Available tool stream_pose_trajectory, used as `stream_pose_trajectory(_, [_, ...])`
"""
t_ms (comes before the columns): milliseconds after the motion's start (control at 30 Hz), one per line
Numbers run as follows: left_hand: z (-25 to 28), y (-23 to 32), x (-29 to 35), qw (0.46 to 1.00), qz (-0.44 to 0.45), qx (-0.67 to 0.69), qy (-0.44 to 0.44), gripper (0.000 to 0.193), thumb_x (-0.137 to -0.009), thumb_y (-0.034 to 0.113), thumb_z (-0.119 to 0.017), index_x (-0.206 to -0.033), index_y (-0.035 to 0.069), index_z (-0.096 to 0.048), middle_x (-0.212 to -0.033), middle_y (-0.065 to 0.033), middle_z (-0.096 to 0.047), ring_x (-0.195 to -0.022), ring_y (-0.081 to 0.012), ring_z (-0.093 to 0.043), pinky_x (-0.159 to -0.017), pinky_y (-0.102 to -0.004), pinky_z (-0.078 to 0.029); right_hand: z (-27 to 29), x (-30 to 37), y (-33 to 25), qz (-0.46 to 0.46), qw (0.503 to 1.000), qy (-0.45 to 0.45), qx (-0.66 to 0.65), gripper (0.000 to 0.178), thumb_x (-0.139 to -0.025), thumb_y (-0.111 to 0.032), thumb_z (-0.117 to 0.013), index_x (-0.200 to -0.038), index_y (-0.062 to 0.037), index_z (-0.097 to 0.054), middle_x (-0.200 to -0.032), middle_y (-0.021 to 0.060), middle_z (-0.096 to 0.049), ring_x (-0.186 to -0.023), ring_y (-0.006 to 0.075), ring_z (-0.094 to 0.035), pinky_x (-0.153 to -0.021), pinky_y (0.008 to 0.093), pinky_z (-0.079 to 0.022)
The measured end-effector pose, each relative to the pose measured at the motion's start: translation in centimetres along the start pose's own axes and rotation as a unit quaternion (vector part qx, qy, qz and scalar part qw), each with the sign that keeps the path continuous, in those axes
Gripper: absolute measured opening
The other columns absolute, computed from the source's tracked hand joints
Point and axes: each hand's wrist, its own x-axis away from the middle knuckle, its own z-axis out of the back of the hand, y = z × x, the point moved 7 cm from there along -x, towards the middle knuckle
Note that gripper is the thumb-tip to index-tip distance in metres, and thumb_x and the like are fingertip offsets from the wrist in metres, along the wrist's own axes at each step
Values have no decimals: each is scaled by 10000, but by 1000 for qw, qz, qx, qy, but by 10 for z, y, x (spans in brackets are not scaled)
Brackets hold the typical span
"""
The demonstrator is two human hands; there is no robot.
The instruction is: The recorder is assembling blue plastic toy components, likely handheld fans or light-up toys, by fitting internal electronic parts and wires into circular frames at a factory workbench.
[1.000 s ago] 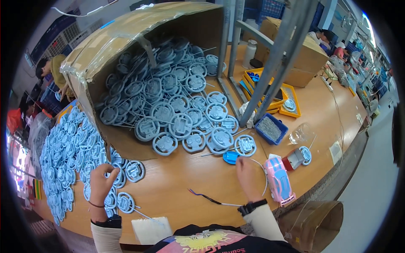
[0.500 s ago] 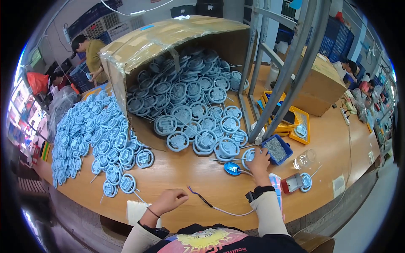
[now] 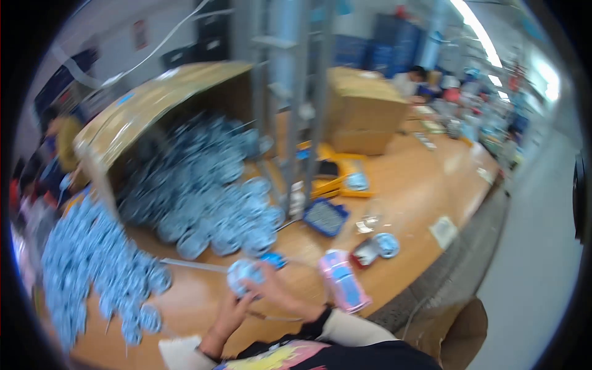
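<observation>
In front of me a light blue round plastic part [image 3: 242, 275] is held up, smeared by motion. My right hand [image 3: 276, 291] is closed on its right side. Pinched at its lower edge are the fingers of my left hand [image 3: 230, 319]. A pale strip or lead [image 3: 194, 265] runs from the part's left side toward the pile. A glossy blue oval thing [image 3: 273, 260] lies just beyond my right hand. Under my wrists passes a thin cable [image 3: 280, 318], partly hidden.
A cardboard box [image 3: 166, 92] on its side spills light blue parts [image 3: 216, 185]; another heap [image 3: 92, 265] lies left. To the right are a metal frame [image 3: 296, 123], yellow trays [image 3: 356, 179], a blue bin of small pieces [image 3: 325, 217], a pink package [image 3: 345, 280] and a red box [image 3: 365, 253].
My view has swung right. My right hand has taken a round part from beside the blue bin and brought it nearer; my left hand has come up to meet it.
</observation>
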Motion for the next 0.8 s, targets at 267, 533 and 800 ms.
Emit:
stream_pose_trajectory(267, [95,-37,56,974,-92,-121,168,260,-879,144,-489,-1085,-14,-512,-824,-14,-540,-703,-79,-475,-595,-233,-411,-53,20,72,29,971,-185,145,483,-792,-382,-605,-1025,20,-475,-1025,264,-504,-921,390,-528,-802,409,-432])
stream_pose_trajectory(533, [175,-90,103,955,-45,-144,254,258,-895,156,-466,-1091,-4,-520,-818,-1,-534,-675,-63,-451,-553,-210,-378,-65,38,102,67,900,-254,349,203,-796,-140,-534,-956,-22,-491,-911,183,-563,-858,361,-554,-723,433,-442])
stream_pose_trajectory(800, [177,-101,89,973,27,-21,228,263,-885,134,-481,-1097,-13,-533,-878,-27,-578,-774,-104,-550,-662,-235,-472,-44,48,11,67,970,-178,149,196,-847,-171,-499,-1003,-53,-495,-843,164,-578,-807,335,-568,-686,386,-451])
